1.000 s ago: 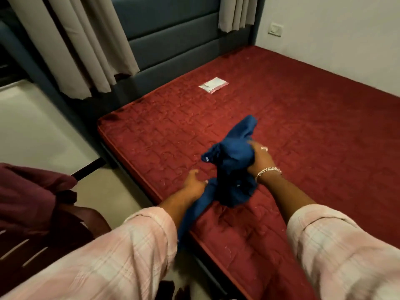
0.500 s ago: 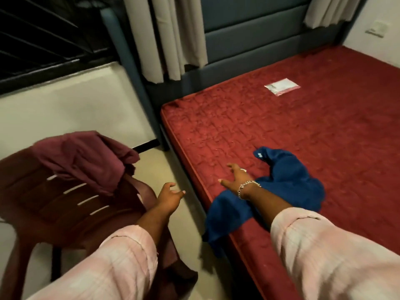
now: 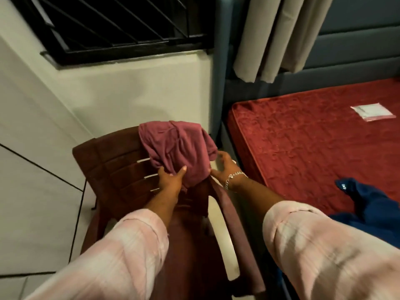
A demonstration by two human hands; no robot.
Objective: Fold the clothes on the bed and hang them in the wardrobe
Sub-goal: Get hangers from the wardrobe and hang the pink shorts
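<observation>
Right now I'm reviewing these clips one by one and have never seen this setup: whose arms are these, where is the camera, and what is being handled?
There is no machine here. A person wears a wide-angle camera on the head, looking forward and down, so the two arms in pink checked sleeves are their own.

The left hand has its grip on the lower edge of a maroon garment, thumb over the cloth. That garment is draped over the back of a dark brown plastic chair. The right hand, wearing a silver bracelet, touches the garment's right side with fingers spread; a firm hold is not visible.

To the right is a bed with a red mattress. On it lie a crumpled blue garment, partly cut off by the sleeve, and a small clear packet.
</observation>
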